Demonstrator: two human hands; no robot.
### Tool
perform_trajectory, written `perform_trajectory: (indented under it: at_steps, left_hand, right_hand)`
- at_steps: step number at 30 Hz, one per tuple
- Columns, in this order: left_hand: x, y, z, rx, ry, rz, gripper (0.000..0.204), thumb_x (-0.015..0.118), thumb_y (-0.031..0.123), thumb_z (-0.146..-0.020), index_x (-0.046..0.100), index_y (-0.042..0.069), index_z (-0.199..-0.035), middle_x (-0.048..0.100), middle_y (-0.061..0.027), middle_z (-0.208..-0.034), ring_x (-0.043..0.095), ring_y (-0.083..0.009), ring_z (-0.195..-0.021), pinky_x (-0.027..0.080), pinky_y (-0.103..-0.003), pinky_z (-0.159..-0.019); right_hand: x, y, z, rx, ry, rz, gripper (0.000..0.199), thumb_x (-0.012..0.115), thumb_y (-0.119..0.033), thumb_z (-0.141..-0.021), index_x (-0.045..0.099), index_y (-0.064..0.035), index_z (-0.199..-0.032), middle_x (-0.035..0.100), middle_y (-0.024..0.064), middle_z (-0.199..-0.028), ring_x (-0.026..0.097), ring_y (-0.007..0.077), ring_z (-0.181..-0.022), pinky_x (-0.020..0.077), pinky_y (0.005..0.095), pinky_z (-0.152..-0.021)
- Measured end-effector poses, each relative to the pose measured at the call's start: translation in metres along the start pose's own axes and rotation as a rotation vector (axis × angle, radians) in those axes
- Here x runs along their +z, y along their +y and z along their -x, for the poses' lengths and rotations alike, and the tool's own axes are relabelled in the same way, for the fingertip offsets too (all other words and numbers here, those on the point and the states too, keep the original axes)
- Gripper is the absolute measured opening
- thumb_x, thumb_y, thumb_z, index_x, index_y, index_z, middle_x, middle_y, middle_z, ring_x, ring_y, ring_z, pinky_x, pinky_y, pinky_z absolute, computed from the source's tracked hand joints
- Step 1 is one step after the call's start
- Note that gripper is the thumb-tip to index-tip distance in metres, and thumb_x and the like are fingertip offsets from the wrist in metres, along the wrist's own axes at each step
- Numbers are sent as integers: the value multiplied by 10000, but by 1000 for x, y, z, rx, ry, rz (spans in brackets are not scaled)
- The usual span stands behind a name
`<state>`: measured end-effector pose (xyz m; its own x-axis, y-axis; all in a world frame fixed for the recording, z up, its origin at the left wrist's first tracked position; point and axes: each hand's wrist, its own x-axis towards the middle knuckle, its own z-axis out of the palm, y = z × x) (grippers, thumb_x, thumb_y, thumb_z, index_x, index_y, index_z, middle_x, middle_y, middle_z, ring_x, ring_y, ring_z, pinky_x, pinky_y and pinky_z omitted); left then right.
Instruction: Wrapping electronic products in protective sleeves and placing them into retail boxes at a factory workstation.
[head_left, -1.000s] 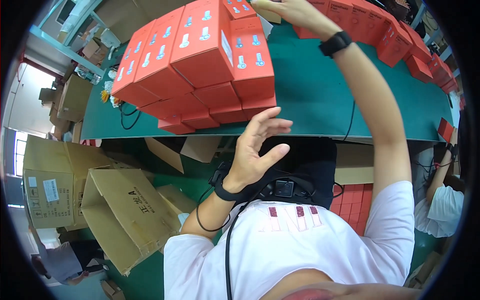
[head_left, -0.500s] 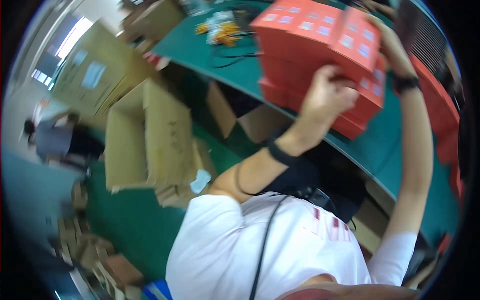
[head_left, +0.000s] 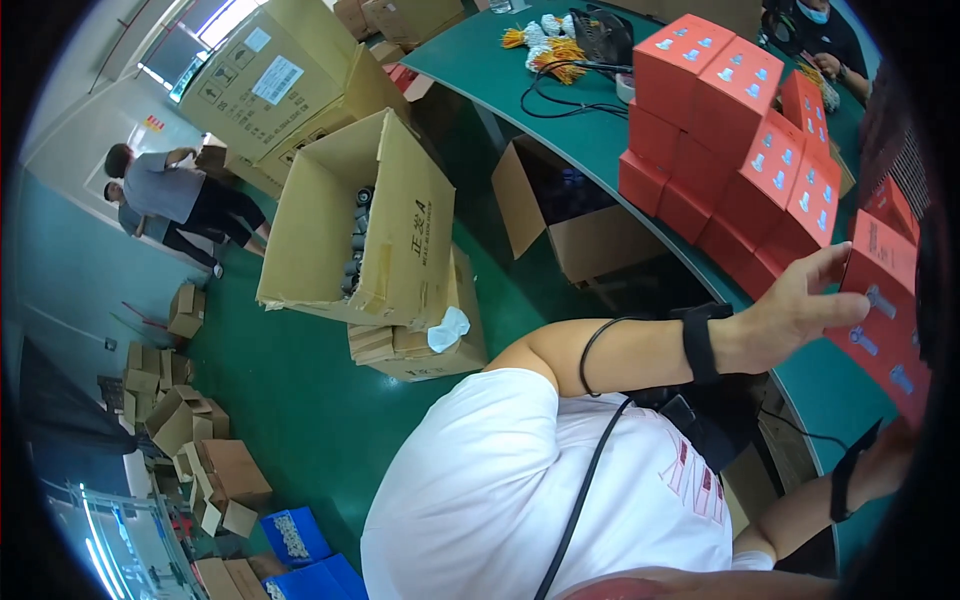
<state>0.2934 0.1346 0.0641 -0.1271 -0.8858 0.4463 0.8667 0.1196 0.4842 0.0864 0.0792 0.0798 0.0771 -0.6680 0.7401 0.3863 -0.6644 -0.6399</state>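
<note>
My left hand (head_left: 790, 310) is at a red cardboard box (head_left: 882, 290) at the right, its fingers spread over the box's near edge and side. The box is tilted, with pictures of light-coloured fittings on one face, and the dark rim cuts off its far part. My right hand (head_left: 885, 465) meets the lower end of that box; its fingers are hidden by the rim and the box. To the left of the box, more red boxes (head_left: 690, 120) stand stacked in tiers on the green table (head_left: 465, 50).
An open carton (head_left: 420, 220) with dark cylindrical parts stands left of the table, beside a large sealed carton (head_left: 270, 75). Cables (head_left: 560, 100) and white-and-orange bundles lie on the tabletop. A seated person (head_left: 835, 50) is across the table; two people stand far left. Blue bins (head_left: 295, 535) sit lower left.
My view has swung to the right. Both hands have left the red stack and are now at a separate red box on the right.
</note>
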Motion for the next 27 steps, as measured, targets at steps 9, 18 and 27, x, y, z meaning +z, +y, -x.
perform_trajectory:
  at_steps: [9, 18, 27]
  left_hand:
    - [-13, -14, -20, -296, 43, -156, 403, 550, 275, -1054, 512, 33, -1375, 634, -76, -1307, 625, -195, -1195, 484, -395, -1040]
    - [14, -76, -32, 172, -329, -1302, 917, 932, 229, -664, 426, -4, -1393, 475, -138, -1301, 528, -248, -1189, 455, -367, -1012]
    - [-23, -114, -46, 195, -202, -1267, 1260, 950, 272, -679, 120, -54, -1570, 511, -191, -1279, 555, -293, -1187, 450, -402, -1025]
  right_hand:
    - [-35, -68, 59, 371, 302, 233, 738, 762, -174, -873, 432, 60, -1491, 638, 106, -1262, 614, 157, -1145, 461, 318, -1009]
    - [-93, -60, 127, 711, 389, 345, 622, 650, -46, -910, 455, -13, -1500, 591, 140, -1385, 590, 223, -1250, 453, 316, -1061]
    - [-66, -72, 78, 505, 154, 768, 622, 717, -114, -915, 489, -82, -1493, 593, 146, -1373, 629, 206, -1162, 507, 349, -1012]
